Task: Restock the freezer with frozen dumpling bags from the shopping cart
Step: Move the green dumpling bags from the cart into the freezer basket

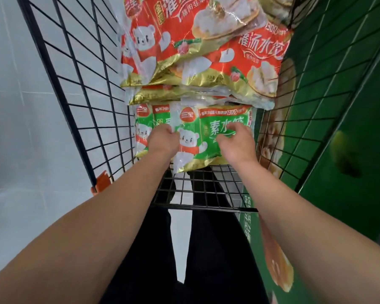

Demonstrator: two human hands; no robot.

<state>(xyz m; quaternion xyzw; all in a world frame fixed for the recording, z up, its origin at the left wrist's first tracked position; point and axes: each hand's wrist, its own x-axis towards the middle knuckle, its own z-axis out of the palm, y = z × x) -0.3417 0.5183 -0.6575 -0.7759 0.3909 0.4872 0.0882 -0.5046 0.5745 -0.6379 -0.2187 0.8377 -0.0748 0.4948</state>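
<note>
Both our bare forearms reach down from the near edge into the black wire shopping cart (79, 110), and we're on the bags now. Our left hand (162, 140) sits at the left side of a green dumpling bag (198, 139), fingers curled over its edge and pinching the plastic beside the printed bear. Our right hand (236, 142) lies on the right half of that same bag, fingers bent down onto the wrapper and gripping it across the big green lettering. That bag is at the near end of the cart's basket, its gold bottom seam hanging just over the bare wire floor closest to us. Tucked under its left side, touching it, we see a second green bag (143, 128). Beyond them, toward the far end of the cart, red dumpling bags (184, 40) are piled on one another, the lowest overlapping the top of the green ones. Along the cart's right side stands a green freezer cabinet (338, 106) with food pictures printed on it. Pale floor tiles (20, 106) show through the mesh on the left, and dark trousers (206, 249) below the cart's near edge.
</note>
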